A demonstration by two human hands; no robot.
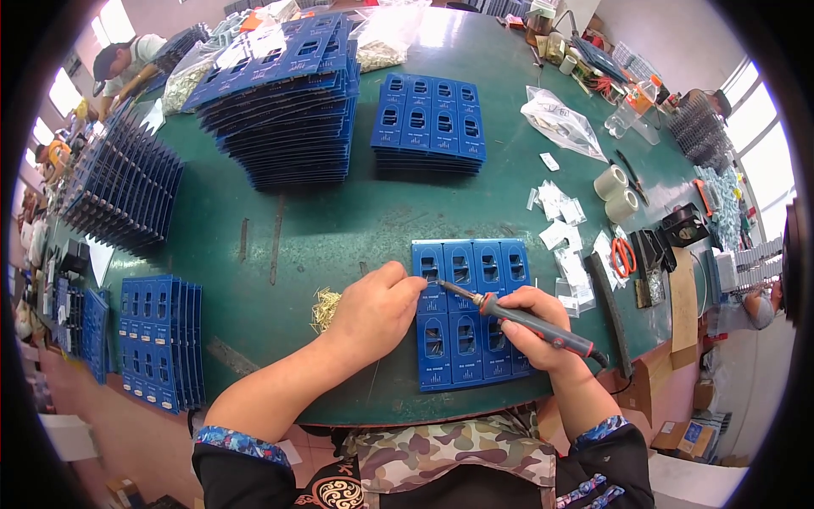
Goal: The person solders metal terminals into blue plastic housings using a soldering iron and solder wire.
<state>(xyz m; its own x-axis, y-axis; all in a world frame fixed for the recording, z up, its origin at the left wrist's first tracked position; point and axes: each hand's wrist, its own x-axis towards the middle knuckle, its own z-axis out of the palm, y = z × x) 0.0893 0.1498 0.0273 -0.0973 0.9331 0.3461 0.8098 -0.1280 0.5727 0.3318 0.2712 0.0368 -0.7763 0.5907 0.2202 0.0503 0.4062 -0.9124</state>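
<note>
Two bare forearms, sleeves pushed up well above the wrists. Dark, near-black sleeves, each cuff turned back in a patterned band of blue with touches of red and white (a floral-looking print, too small to read exactly). Bare left hand (373,312) and right hand (530,331), no gloves, no rings or watch visible. Camouflage cloth in green, tan and pink across the lap; gold swirl embroidery on dark fabric below.

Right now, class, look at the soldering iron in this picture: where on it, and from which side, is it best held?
Probably by the dark handle with red trim, behind the orange collar, well clear of the metal tip. Come from the cable end at the lower right, as the right hand does, since the iron slants with its tip up-left over the blue board.
</note>
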